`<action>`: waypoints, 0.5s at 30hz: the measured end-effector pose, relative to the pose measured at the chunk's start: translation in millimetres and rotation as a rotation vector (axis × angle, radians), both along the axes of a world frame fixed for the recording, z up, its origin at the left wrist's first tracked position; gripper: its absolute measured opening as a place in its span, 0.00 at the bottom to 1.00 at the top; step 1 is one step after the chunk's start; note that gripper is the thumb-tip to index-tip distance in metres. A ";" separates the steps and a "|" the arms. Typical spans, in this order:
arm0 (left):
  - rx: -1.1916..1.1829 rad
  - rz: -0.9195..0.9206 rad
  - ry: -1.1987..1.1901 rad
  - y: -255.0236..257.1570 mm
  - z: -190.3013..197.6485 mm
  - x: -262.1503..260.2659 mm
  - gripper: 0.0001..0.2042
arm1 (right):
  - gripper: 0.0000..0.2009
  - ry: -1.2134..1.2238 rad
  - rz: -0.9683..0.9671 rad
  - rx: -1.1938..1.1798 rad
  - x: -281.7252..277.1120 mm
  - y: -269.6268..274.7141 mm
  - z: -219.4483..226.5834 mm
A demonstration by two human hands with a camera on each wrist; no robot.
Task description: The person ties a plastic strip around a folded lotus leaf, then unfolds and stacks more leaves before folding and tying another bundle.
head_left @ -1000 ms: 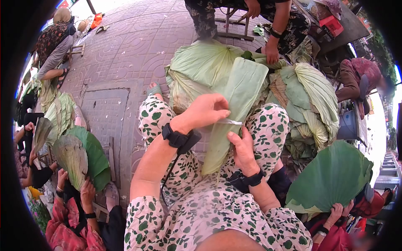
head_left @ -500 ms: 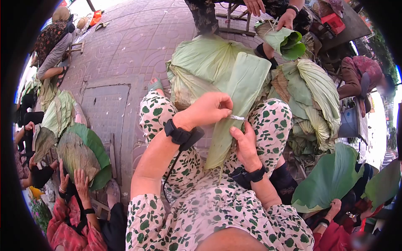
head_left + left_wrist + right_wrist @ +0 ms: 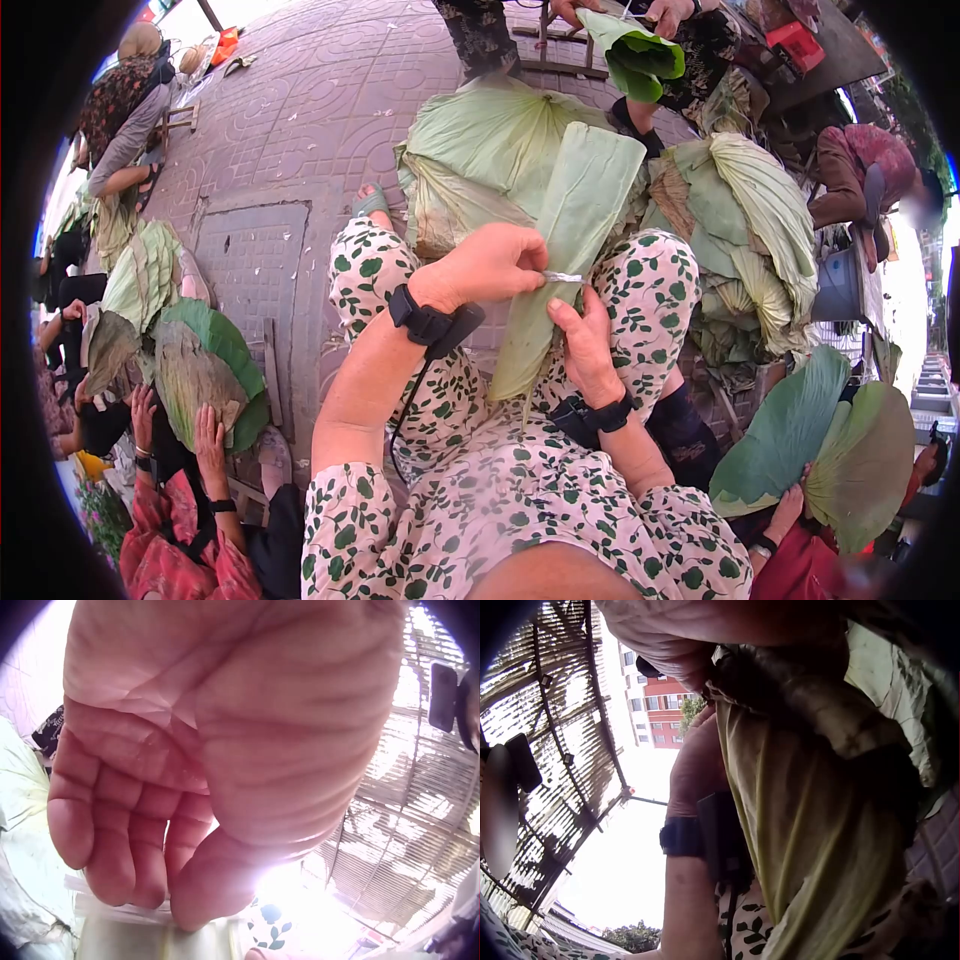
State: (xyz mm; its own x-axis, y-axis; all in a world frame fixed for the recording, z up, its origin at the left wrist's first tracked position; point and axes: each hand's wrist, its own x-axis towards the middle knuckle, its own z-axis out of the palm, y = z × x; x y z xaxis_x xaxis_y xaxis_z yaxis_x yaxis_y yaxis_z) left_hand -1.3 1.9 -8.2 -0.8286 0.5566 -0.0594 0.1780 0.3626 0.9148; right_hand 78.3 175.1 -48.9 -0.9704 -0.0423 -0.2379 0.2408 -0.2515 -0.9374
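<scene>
Left hand pinches the white tie; right hand grips the folded lotus leaf. Drawing it snug without tearing seems best.

The left hand fills the upper and middle frame, palm facing me, fingers bent down and thumb angled in beside them. At their tips it pinches a white strip running across a pale leaf at the bottom edge. Crumpled leaves spread along the left side, with dark cloth above. Leaf-printed fabric peeks out at bottom centre, in glare; a slatted roof covers the right.
</scene>
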 end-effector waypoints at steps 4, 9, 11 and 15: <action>0.001 -0.012 -0.005 0.6 0.5 0.2 0.07 | 0.24 0.002 0.001 -0.013 0.2 0.2 -0.2; 0.014 -0.020 0.032 1.4 0.3 0.6 0.08 | 0.24 0.005 -0.006 -0.021 0.0 -0.8 1.1; 0.005 -0.024 0.025 1.4 1.1 0.7 0.08 | 0.24 -0.013 -0.010 -0.027 0.7 -2.0 5.3; -0.005 -0.017 0.049 1.3 0.4 0.6 0.09 | 0.24 -0.001 -0.003 -0.014 0.0 -1.1 2.6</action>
